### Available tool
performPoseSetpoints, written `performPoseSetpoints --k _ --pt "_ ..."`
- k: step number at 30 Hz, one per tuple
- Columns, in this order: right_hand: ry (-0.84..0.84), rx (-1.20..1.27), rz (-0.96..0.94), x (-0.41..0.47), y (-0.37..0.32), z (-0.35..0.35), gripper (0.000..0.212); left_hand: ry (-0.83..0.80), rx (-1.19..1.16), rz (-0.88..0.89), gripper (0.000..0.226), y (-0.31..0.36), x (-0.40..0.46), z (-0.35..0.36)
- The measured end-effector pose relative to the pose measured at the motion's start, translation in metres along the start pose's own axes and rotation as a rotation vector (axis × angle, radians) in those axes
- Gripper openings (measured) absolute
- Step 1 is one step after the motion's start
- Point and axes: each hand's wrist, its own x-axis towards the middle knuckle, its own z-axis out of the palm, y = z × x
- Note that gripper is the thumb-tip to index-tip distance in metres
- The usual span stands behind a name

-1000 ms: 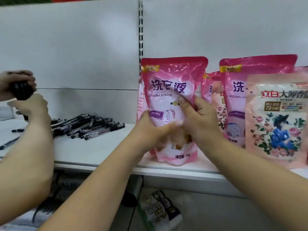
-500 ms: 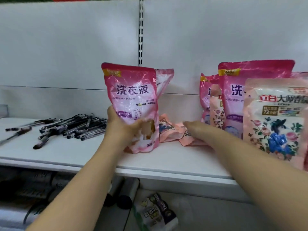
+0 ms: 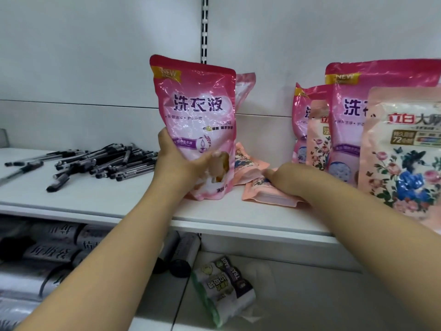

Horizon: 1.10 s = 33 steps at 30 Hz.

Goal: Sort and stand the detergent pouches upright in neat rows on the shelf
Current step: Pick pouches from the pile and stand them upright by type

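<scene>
My left hand (image 3: 183, 163) grips a bright pink detergent pouch (image 3: 198, 111) near its base and holds it upright on the white shelf (image 3: 119, 201). Another pink pouch (image 3: 244, 84) leans behind it. My right hand (image 3: 293, 180) rests on a peach floral pouch (image 3: 269, 194) lying flat on the shelf; its fingers curl over the pouch's far side. A second flat peach pouch (image 3: 248, 163) lies just behind. At the right stand two pink pouches (image 3: 350, 111) (image 3: 301, 111) and two peach floral pouches (image 3: 403, 149) (image 3: 318, 139).
A loose pile of black pens (image 3: 105, 161) covers the shelf's left part. On the lower shelf lie dark rolls (image 3: 52, 249) and a pack of trash bags (image 3: 224, 287). A slotted upright (image 3: 204, 29) runs up the back wall.
My left hand has kept the pink pouch to the left of where both hands held it. My right hand let go and came down on the flat peach pouch. The other person's hands left view.
</scene>
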Motion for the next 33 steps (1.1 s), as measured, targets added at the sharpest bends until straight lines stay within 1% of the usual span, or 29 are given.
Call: performPoseSetpoints --k 1,2,4,6,9,12,14,16,18,20,22,24,26,27,28,30,32,33 --pt "-0.08 0.011 -0.009 -0.003 0.0 0.0 0.053 -0.003 0.004 0.002 0.085 0.0 -0.001 0.0" --pt "-0.125 0.014 -0.027 -0.007 -0.001 0.001 0.058 -0.006 0.011 0.002 0.085 0.0 -0.001 0.0" --pt "-0.142 0.027 -0.037 -0.016 0.0 0.001 0.065 -0.009 0.021 -0.001 0.086 0.001 -0.001 0.0" --pt "-0.153 0.026 -0.03 -0.028 0.0 0.003 0.066 -0.01 0.029 -0.005 0.085 0.001 -0.001 -0.001" --pt "-0.081 0.079 -0.042 -0.045 0.007 0.004 0.07 -0.015 0.058 -0.005 0.083 0.002 -0.001 -0.001" --pt "-0.029 0.155 -0.004 -0.057 0.015 -0.001 0.072 -0.025 0.077 -0.015 0.084 0.001 -0.001 -0.001" --pt "0.006 0.159 0.036 -0.059 0.019 -0.006 0.065 -0.029 0.083 -0.017 0.086 0.001 -0.001 -0.001" --pt "0.069 0.096 0.072 -0.057 0.017 -0.011 0.059 -0.034 0.081 -0.019 0.086 0.002 -0.002 -0.001" --pt "0.054 0.017 0.081 -0.052 0.011 -0.014 0.06 -0.047 0.085 -0.025 0.085 0.004 -0.003 -0.001" --pt "-0.006 -0.019 0.088 -0.047 0.005 -0.016 0.069 -0.063 0.099 -0.031 0.086 0.006 -0.004 -0.001" --pt "-0.04 0.014 0.108 -0.047 -0.001 -0.017 0.074 -0.101 0.144 -0.056 0.091 0.008 -0.003 -0.002" --pt "-0.034 0.074 0.102 -0.048 -0.002 -0.015 0.067 -0.154 0.168 -0.098 0.09 0.011 -0.002 -0.005" --pt "0.032 0.157 0.086 -0.053 -0.001 -0.013 0.049 -0.213 0.115 -0.118 0.087 0.01 -0.002 -0.01" --pt "0.083 0.192 0.085 -0.056 0.001 -0.014 0.042 -0.247 0.097 -0.108 0.091 0.008 -0.004 -0.012" --pt "0.142 0.218 0.081 -0.059 0.004 -0.016 0.041 -0.279 0.095 -0.093 0.099 0.007 -0.006 -0.013" --pt "0.304 0.304 0.037 -0.064 0.008 -0.024 0.043 -0.3 0.093 -0.06 0.108 0.005 -0.012 -0.015" --pt "0.507 0.403 -0.021 -0.065 0.007 -0.036 0.056 -0.306 0.09 -0.033 0.108 0.005 -0.015 -0.015" --pt "0.572 0.411 -0.044 -0.064 0.005 -0.041 0.058 -0.307 0.099 -0.032 0.108 0.004 -0.017 -0.014"
